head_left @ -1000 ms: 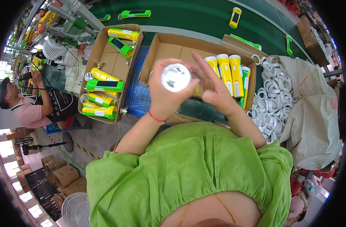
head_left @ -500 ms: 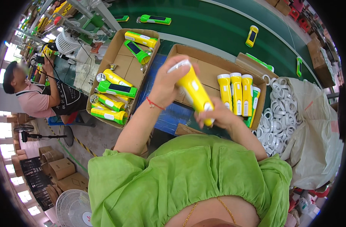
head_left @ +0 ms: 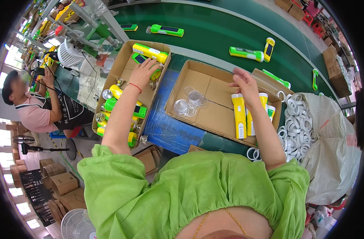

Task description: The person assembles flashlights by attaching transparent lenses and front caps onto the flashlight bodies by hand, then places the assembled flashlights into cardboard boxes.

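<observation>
- Left hand (head_left: 145,72): upper left of the frame, over the left carton; fingers bent down onto a flashlight. Whether they close on it, cannot tell.
- Right hand (head_left: 245,85): right of centre, above the right carton; fingers loosely parted and part-curled, nothing seen in them.
- Green-and-yellow flashlight (head_left: 138,58): beneath the left hand, in the left carton, partly covered; dark panel at its upper left end.
- Left carton (head_left: 126,72): cardboard, shallow, left of centre; further flashlights lie crowded in its lower part, some with bare silvery reflectors, partly behind the left forearm.
- Yellow flashlight (head_left: 150,53): one, along the top end of the same carton.
- Right carton (head_left: 216,113): cardboard, shallow, centre to right of the frame.
- Clear discs (head_left: 182,106): round, transparent, overlapping, in the left part of the right carton.
- White-headed flashlights (head_left: 239,115): mostly yellow, one green, side by side at the right carton's right end, heads toward the top; partly behind the right forearm.
- White rings (head_left: 297,127): large heap, right of the frame, beside a pale sack (head_left: 331,139).
- Desk (head_left: 174,129): blue-covered between the cartons.
- Conveyor belt (head_left: 210,32): green, across the top, carrying scattered flashlights.
- Co-worker (head_left: 42,109): left edge, pink shirt, dark apron.
</observation>
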The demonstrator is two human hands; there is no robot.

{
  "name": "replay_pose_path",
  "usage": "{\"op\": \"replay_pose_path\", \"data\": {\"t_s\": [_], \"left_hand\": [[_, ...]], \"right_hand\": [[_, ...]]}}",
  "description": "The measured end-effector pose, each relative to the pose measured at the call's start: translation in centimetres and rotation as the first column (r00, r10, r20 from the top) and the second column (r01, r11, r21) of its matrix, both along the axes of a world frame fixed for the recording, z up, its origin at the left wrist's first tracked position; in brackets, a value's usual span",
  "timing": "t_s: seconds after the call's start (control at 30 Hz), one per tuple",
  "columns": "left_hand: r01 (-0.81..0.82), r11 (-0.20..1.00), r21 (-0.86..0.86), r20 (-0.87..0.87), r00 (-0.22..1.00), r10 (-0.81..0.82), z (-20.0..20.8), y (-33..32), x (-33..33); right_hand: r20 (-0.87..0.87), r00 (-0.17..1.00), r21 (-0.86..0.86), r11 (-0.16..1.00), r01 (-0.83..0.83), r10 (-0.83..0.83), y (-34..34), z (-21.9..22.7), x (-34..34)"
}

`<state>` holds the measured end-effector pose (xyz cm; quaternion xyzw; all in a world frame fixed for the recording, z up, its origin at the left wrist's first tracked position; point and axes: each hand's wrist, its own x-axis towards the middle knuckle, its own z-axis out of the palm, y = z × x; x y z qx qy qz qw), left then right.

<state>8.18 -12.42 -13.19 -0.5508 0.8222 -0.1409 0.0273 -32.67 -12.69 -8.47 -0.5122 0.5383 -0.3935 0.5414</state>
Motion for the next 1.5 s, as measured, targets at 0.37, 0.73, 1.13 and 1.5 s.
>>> {"op": "replay_pose_path", "data": {"t_s": [0.37,0.73,1.13,1.5], "left_hand": [[-0.246,0.949,-0.196,-0.613,0.786,0.078,7.0,6.1,3.4],[-0.32,0.868,0.38,-0.592,0.637,0.494,2.6,1.7,-3.0],[0.148,0.915,0.374,-0.815,0.523,0.249,11.4,10.9,-11.3],[0.663,0.483,0.571,-0.546,-0.132,0.827,5.7,18.2,-16.3]], "right_hand": [[0.086,0.896,-0.014,0.9,-0.436,0.435,6.5,1.2,5.5],[-0.051,0.779,-0.038,0.778,-0.627,0.625,10.7,0.9,6.9],[0.023,0.971,-0.453,0.868,-0.203,0.239,10.9,0.2,8.0],[-0.235,0.817,-0.482,0.667,-0.569,0.527,11.8,0.4,6.2]]}}
